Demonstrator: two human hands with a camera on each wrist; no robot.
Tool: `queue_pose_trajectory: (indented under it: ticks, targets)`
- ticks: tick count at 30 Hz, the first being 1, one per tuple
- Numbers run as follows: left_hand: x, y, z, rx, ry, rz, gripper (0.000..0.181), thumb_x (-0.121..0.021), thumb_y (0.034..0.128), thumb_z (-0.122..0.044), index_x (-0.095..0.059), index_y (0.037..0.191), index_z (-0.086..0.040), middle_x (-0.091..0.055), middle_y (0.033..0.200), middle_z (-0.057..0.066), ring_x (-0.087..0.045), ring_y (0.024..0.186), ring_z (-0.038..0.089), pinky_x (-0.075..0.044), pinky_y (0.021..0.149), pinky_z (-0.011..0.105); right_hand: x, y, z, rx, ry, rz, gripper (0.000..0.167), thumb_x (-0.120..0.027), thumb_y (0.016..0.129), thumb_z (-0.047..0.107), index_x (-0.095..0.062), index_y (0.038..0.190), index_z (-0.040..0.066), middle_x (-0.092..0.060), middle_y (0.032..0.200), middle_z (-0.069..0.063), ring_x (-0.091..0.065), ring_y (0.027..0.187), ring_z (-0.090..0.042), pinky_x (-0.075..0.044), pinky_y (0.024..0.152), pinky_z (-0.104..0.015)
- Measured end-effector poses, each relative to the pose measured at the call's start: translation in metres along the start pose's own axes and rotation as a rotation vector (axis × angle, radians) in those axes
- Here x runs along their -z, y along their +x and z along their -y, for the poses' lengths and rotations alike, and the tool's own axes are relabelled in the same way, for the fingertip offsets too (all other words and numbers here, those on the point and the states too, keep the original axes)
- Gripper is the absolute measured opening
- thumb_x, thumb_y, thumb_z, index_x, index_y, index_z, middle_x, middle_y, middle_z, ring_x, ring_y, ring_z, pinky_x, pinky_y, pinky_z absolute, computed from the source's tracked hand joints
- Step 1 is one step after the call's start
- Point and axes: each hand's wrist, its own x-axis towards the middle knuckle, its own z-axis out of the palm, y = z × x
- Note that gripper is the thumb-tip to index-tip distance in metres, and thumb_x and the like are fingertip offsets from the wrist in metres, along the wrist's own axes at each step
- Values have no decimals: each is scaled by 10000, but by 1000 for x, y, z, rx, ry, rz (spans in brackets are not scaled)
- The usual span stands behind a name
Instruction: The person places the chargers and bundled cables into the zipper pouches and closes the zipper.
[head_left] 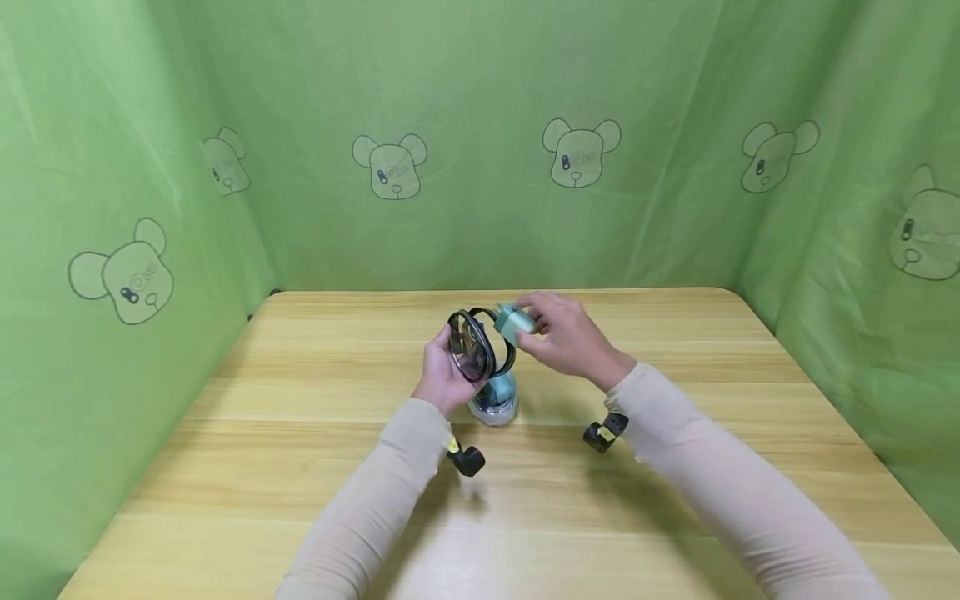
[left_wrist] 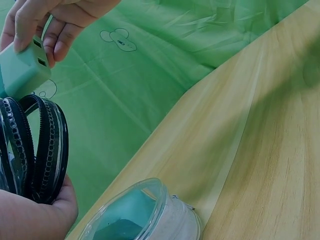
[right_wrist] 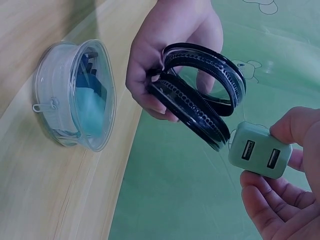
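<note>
My left hand (head_left: 442, 377) holds a round black-rimmed zip case (right_wrist: 192, 107) with see-through faces, its fingers and thumb around it. The case stands unzipped, with its two halves apart. Just beside the gap, my right hand (head_left: 572, 337) pinches a mint-green USB charger (right_wrist: 260, 150) between thumb and fingers. Two USB ports on the charger show in both wrist views. On the table below sits a clear round zip case (right_wrist: 60, 97) with a white side band. Through its clear face show a teal item (right_wrist: 91, 111) and something dark, whose kinds I cannot tell.
A light wooden table (head_left: 300, 367) lies under both hands. Green curtains (head_left: 487, 233) with bear-head drawings hang behind it and along both sides. A small black camera is strapped at each wrist, over beige sleeves (head_left: 697, 450).
</note>
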Motion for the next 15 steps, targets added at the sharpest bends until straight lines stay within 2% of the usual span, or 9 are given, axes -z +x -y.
queue_pose_trajectory:
  ticks: [10, 15]
  targets:
    - [-1, 0, 2, 5, 3, 0, 393, -408, 1002, -472, -568, 1134, -138, -608, 904, -1, -557, 763, 120, -447, 752, 285, -2, 1, 2, 26, 18, -13, 296, -674, 810, 59, -632, 1093, -18, -646, 920, -147, -642, 755, -243, -582, 667, -401]
    - [-2, 0, 2, 3, 15, -7, 376, -408, 1001, -474, -558, 1116, -149, -587, 893, -1, -552, 769, 122, -445, 764, 293, -4, 0, 2, 34, -6, -14, 289, -672, 814, 69, -634, 1090, -7, -651, 914, -134, -640, 752, -226, -573, 655, -337]
